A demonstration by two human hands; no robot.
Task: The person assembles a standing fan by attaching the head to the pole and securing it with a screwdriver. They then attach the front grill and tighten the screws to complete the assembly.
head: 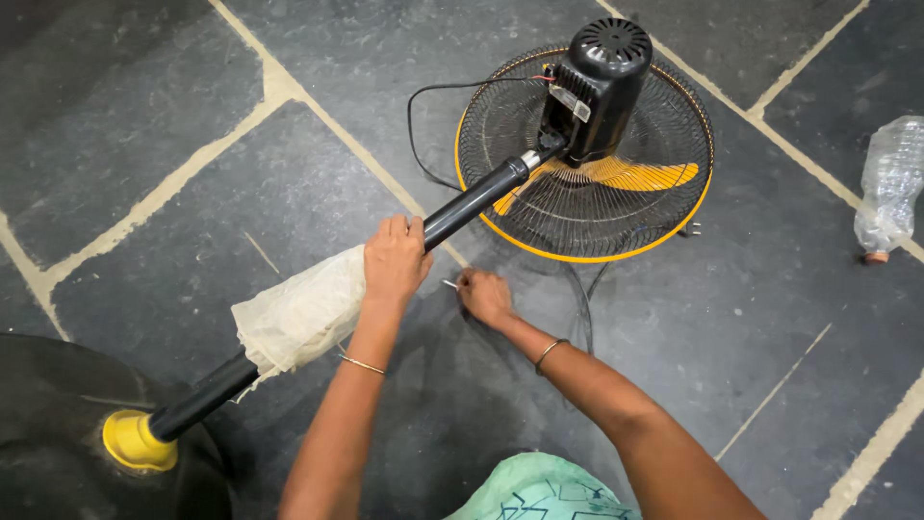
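The left hand (395, 258) is gripping the fan pole (472, 202), which is running toward two o'clock, while the right hand (484, 297) is pinching a small screw (449, 284) just beside it.

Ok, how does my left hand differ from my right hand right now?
The left hand wraps around the black fan pole, beside the pale plastic wrap; the right hand sits low by the stone floor, pinching a small thin object. The left grips wide; the right pinches. Both wrists wear thin bangles.
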